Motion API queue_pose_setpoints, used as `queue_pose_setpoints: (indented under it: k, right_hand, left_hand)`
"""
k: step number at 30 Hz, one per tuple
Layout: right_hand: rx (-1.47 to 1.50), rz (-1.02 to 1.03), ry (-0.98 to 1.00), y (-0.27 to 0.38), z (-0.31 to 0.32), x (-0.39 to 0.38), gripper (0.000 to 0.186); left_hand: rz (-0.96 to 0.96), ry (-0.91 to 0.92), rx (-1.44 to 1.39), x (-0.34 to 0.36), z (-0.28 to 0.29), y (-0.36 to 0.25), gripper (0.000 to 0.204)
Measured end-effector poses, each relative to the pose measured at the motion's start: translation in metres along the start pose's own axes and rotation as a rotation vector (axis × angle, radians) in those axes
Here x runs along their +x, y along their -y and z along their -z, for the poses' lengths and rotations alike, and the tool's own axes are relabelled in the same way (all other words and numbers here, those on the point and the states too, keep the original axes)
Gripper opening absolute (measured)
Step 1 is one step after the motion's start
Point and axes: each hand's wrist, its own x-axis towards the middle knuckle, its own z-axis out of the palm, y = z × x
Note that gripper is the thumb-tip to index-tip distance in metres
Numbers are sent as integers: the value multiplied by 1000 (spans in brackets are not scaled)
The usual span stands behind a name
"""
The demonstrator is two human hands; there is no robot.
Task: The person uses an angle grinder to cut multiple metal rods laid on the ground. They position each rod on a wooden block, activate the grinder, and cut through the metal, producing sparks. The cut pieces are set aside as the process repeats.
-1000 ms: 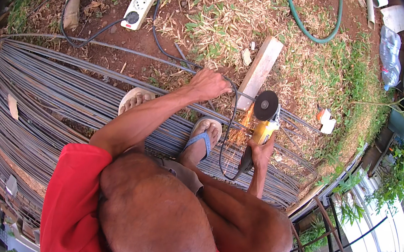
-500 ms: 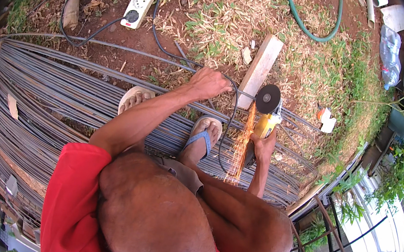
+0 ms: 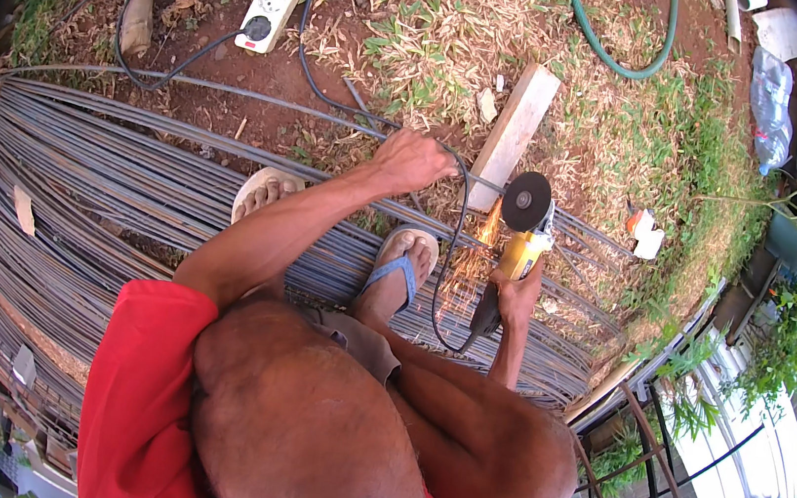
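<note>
Left hand (image 3: 416, 162) just above frame centre, grip closed round a thin metal rod (image 3: 481, 182) that runs rightward over a wooden block (image 3: 516, 132). Right hand (image 3: 516, 297), right of centre, grip wrapped about a yellow-and-black angle grinder (image 3: 521, 254); dark disc (image 3: 527, 202) at the rod, orange sparks (image 3: 490, 228) streaming toward lower frame. Bundled rods (image 3: 79, 178) fan across left. White power strip (image 3: 269, 14), upper left.

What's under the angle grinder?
Steel rods show on both sides of the angle grinder. Whatever lies directly beneath it, its black disc and the right hand is covered.
</note>
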Motion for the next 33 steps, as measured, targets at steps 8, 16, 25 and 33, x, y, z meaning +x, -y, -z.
queue_pose_setpoints:
  k: [8,16,25,33]
  right_hand:
    - [62,-17,-12,26,-3,6,68]
    - [-38,-31,-1,2,0,-11,68]
    - [27,30,-6,0,0,19,64]
    - [4,50,-2,-1,0,21,68]
  left_hand:
    - [-42,-106,-10,1,-11,5,40]
    - [-3,-20,32,0,-2,0,31]
    - [-4,-48,12,0,-4,-2,32]
    - [26,-21,-8,-3,0,-2,30]
